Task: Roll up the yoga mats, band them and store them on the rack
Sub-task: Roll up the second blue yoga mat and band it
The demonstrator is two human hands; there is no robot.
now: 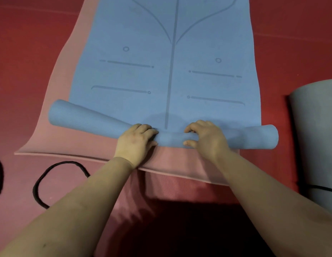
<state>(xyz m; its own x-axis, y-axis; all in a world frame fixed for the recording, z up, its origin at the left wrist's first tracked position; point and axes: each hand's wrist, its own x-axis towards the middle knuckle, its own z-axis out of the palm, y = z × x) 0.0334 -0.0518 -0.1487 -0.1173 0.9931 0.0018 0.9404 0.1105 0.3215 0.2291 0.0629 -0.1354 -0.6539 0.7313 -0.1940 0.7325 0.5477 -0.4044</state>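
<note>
Both hands, left hand (136, 140) and right hand (205, 139), grip curled around the blue mat (170, 71) roll at lower centre; its flared, uneven ends risk a crooked, telescoping roll.

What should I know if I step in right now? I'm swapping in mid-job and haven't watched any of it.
Left hand and right hand both grip the middle of the blue mat's rolled end, close together.
The roll has only just begun; it looks loose and uneven, fatter at its left end. Most of the blue mat lies flat on the pink mat, which is fully unrolled on the red floor.
A black band lies on the floor to the left, another at the left edge. A grey rolled mat, already banded, sits to the right.
Left: finish rolling blue, band it, roll and band pink, rack them all. The rack is not in view.
</note>
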